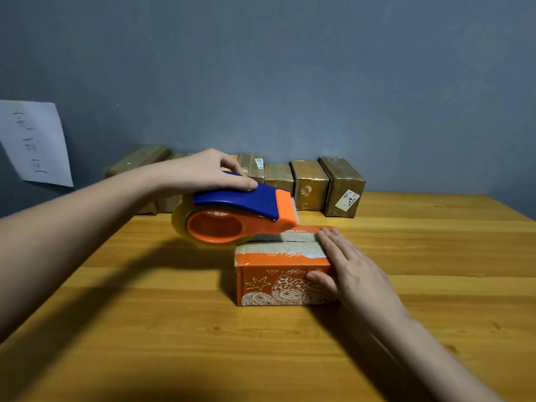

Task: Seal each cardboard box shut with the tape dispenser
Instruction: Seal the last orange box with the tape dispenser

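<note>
An orange printed cardboard box [269, 282] lies on the wooden table [145, 329] at the centre, its top flaps closed along a middle seam. My left hand [208, 169] grips the blue handle of the blue and orange tape dispenser [240, 213], which rests on the box's far left top edge with its clear tape roll hanging off the left side. My right hand [348, 271] lies flat over the box's right end, thumb on the front face and fingers on top.
A row of several brown taped boxes [310, 184] stands along the back of the table against the grey wall. A white sheet of paper [34, 143] hangs on the wall at the left.
</note>
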